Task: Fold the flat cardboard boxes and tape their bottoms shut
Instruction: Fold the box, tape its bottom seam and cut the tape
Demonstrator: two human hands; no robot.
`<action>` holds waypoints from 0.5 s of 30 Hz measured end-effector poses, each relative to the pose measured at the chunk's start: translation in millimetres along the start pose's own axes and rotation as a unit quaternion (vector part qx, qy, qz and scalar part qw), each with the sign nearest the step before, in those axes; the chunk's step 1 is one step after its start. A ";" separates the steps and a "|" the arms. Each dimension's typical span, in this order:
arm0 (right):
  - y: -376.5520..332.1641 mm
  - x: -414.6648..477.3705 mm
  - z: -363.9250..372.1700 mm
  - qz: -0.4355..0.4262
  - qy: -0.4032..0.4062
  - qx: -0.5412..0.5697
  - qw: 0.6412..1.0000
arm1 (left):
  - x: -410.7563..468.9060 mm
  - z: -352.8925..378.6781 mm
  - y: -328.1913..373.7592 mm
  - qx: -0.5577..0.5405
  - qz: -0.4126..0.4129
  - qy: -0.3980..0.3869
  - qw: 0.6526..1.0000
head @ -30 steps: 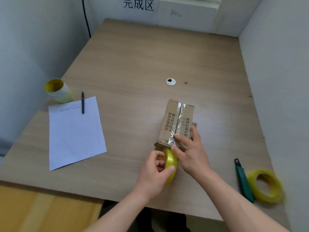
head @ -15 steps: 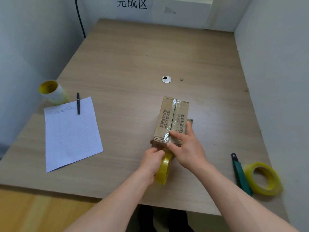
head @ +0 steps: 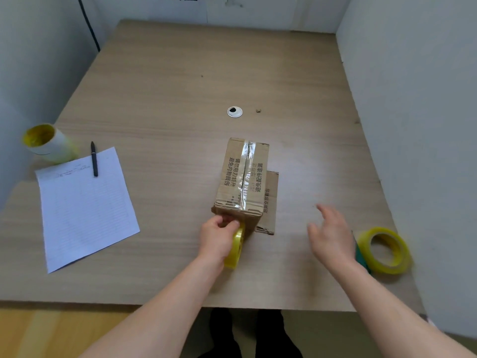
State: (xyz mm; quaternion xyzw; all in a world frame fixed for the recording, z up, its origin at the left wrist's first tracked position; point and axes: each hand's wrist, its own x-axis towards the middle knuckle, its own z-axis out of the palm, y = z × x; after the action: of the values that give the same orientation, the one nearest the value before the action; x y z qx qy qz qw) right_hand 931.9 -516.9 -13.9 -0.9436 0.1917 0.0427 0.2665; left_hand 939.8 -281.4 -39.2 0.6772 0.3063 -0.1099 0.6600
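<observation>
Lower centre of the frame: the left hand point(head: 219, 236) pinches a yellow tape roll point(head: 236, 250) against the near end of the cardboard box point(head: 229, 182). The box stands mid-frame, taped face up, with a clear tape strip point(head: 245, 177) laid along its seam. To the right, the right hand point(head: 331, 236) hovers with fingers spread, holding nothing, near a green cutter point(head: 361, 257) and a spare tape roll point(head: 387, 250).

Probable faults: the strip appears uncut from the roll, and nothing braces the box — a pull on the roll could peel the strip off the seam or drag the box. The strip looks wrinkled, so its bond may be weak.

The worktop point(head: 180, 73) is pale wood grain. From the left it carries a yellow-lined tube point(head: 45, 143), a pen point(head: 94, 158) on a lined sheet point(head: 85, 205), and a cable grommet point(head: 234, 111) above the box. Pale partition walls enclose three sides; a dark cable point(head: 89, 24) hangs at the upper left.
</observation>
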 end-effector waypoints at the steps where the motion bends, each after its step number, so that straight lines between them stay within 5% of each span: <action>1: 21.8 -0.8 -2.1 0.046 -0.034 -0.060 0.997 | 0.9 -0.3 -1.7 -0.003 -0.004 -0.002 1.000; 5: 74.5 -8.2 -3.3 0.110 -0.065 -0.192 0.973 | 1.3 -0.2 -6.5 -0.010 -0.005 -0.007 1.000; 10: 79.2 -7.0 -0.1 0.095 -0.017 -0.189 0.977 | 0.9 -0.1 -5.9 -0.014 -0.008 -0.002 1.000; 15: 75.1 -22.8 17.8 -0.042 -0.046 -0.176 0.982 | 0.9 1.9 -6.5 -0.019 -0.010 -0.002 1.000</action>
State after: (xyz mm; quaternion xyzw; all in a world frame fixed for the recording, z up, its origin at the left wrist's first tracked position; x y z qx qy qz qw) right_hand 882.4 -558.8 -61.4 -0.9801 0.1286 0.1075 0.1067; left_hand 937.4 -283.4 -45.2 0.6610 0.3138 -0.1116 0.6724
